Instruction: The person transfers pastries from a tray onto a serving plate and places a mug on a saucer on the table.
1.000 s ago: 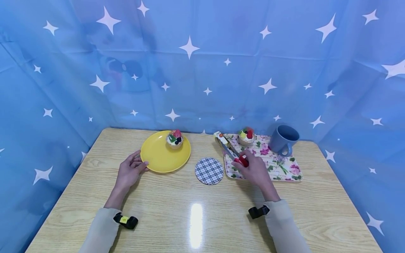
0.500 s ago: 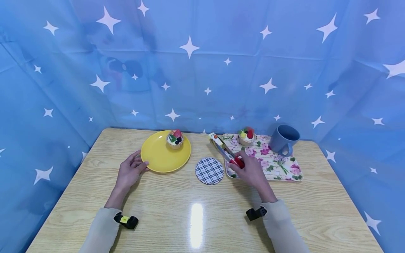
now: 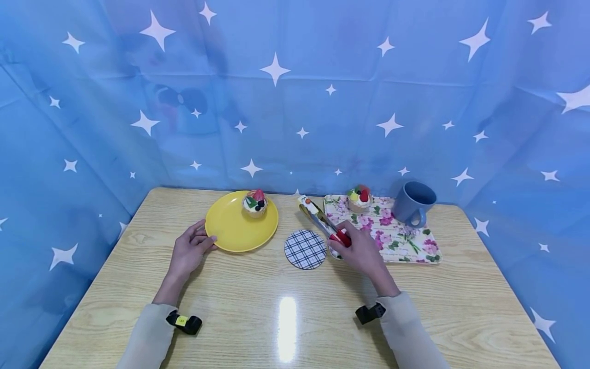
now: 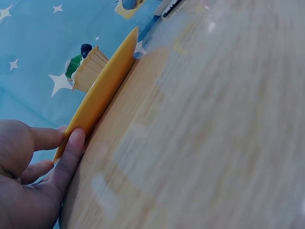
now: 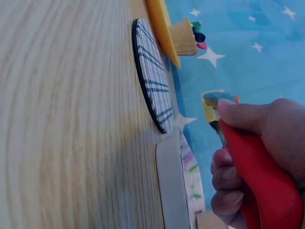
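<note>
My left hand point(image 3: 190, 248) pinches the near left rim of a yellow plate point(image 3: 230, 225), thumb and fingers on either side in the left wrist view. On the plate's right part sits a fruit tart point(image 3: 254, 203) with a strawberry and dark berries. My right hand point(image 3: 361, 252) grips the red handles point(image 5: 259, 167) of metal tongs point(image 3: 318, 220). Between the tong tips is a small white-and-yellow piece of cake point(image 3: 307, 204) with an orange topping, held above the table between plate and tray. Its underside is hidden in the head view.
A round checked coaster point(image 3: 305, 249) lies between the plate and a floral tray point(image 3: 410, 243). On the tray stand a second fruit tart point(image 3: 359, 200) at the back and a blue mug point(image 3: 412, 205) at the right. A blue star-printed curtain point(image 3: 295, 102) hangs behind the table.
My right hand has moved left with the tongs, carrying the piece of cake from the tray's left edge toward the plate. My left hand and the plate stay in place.
</note>
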A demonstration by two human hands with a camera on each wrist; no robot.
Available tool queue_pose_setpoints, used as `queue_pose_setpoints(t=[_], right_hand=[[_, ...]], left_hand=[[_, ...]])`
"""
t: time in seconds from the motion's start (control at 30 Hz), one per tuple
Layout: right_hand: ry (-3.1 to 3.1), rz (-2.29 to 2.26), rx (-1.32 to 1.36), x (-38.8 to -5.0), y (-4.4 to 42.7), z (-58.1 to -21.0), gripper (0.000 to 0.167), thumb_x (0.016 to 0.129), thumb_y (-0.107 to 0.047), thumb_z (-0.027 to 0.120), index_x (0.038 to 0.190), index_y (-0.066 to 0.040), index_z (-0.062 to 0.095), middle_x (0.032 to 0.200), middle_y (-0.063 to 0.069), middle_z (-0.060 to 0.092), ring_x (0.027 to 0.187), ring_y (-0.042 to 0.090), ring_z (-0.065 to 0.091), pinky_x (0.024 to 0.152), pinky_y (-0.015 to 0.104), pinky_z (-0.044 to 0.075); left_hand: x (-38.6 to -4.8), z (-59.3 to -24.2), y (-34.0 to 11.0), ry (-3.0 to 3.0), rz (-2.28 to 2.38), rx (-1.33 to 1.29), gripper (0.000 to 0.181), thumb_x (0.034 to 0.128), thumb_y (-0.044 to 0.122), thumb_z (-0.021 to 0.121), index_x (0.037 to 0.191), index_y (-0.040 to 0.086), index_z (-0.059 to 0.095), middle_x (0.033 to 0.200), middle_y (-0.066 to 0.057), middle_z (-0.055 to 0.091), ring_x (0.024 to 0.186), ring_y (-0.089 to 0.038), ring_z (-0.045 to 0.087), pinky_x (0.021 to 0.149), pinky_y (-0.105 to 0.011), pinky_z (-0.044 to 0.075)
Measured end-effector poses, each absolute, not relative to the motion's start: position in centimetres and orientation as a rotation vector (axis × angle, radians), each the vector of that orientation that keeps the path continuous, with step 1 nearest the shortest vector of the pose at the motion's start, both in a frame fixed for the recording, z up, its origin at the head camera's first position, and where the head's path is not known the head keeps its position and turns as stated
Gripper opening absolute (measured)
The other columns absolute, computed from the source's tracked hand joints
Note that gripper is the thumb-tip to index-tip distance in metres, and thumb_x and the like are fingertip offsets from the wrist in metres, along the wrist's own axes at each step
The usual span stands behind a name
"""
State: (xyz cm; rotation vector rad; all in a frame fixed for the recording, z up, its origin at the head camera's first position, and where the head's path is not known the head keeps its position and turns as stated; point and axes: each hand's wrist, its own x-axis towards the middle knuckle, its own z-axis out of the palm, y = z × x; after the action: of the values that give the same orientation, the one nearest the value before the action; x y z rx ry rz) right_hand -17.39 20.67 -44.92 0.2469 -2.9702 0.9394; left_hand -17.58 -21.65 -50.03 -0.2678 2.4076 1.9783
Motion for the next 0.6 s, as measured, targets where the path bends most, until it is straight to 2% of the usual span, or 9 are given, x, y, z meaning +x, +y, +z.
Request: queue_pose_setpoints(t=[0.3, 0.6], right_hand=[[-2.967, 0.983, 0.273, -17.2, 20.0, -44.9, 0.042, 0.093, -0.037, 0.077, 0.123, -0.011, 0.063, 0.078, 0.006, 0.064, 0.062, 0.016, 0.052, 0.047, 0.024, 0.042], [-2.931, 0.967, 0.366, -17.3, 19.5, -45.0, 0.042, 0.093, -0.036, 0.077, 0.123, -0.011, 0.062, 0.069, 0.004, 0.053, 0.058, 0.015, 0.042, 0.047, 0.023, 0.031]], left_hand=[[-17.5, -49.9, -21.8, 2.395, 1.981, -0.270, 0.068, 0.1013, 0.010, 0.065, 0.161, 0.010, 0.032, 0.128, -0.017, 0.054, 0.087, 0.001, 0.066, 0.085, -0.022, 0.067], [-17.5, -49.9, -21.7, 2.398, 1.997, -0.266, 0.068, 0.1010, 0.009, 0.066, 0.161, 0.010, 0.033, 0.127, -0.017, 0.055, 0.088, 0.000, 0.066, 0.085, -0.023, 0.067]])
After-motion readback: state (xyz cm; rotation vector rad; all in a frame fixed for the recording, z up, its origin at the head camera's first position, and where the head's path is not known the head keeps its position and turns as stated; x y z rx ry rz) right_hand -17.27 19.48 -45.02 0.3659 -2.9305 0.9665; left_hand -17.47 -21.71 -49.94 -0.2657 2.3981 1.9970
